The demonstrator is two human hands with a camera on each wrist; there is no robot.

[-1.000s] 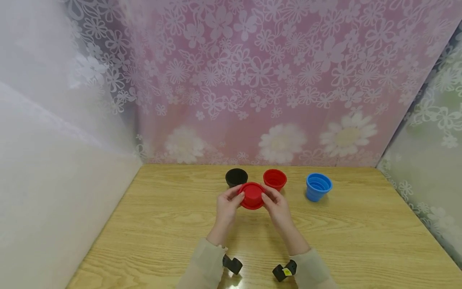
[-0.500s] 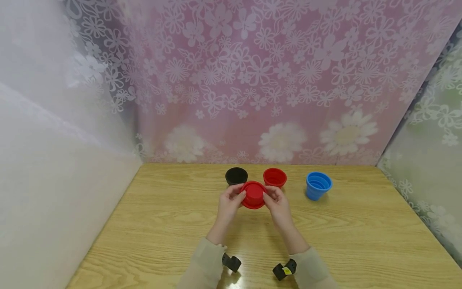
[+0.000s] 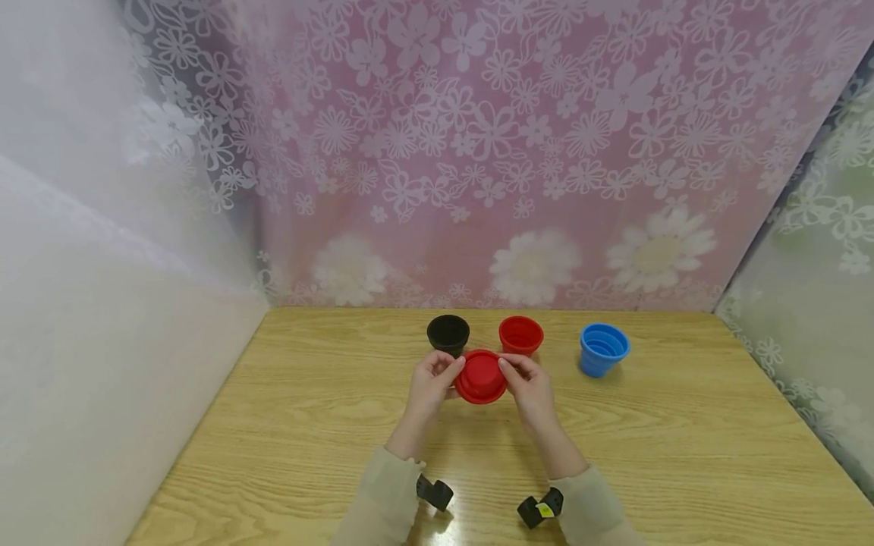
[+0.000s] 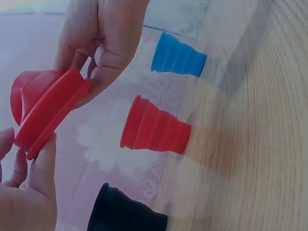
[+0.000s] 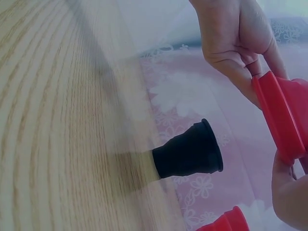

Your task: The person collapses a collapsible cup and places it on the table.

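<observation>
Just below the middle of the head view, both hands hold a collapsed red cup (image 3: 481, 376) in the air above the table (image 3: 683, 455). The left hand (image 3: 428, 387) pinches its rim from the left, thumb on the near face and fingers curled behind; the right hand (image 3: 531, 387) grips the opposite edge the same way. In the left wrist view the cup (image 4: 45, 113) sits at the left of the frame, tilted on edge, its rim pressed between the thumbs and fingers of both hands. How the fingers lie behind the cup is hard to make out.

Above the hands in the head view stand three open cups in a row: a black cup (image 3: 448, 334), a second red cup (image 3: 520, 335), and a blue cup (image 3: 604, 349) to the right.
</observation>
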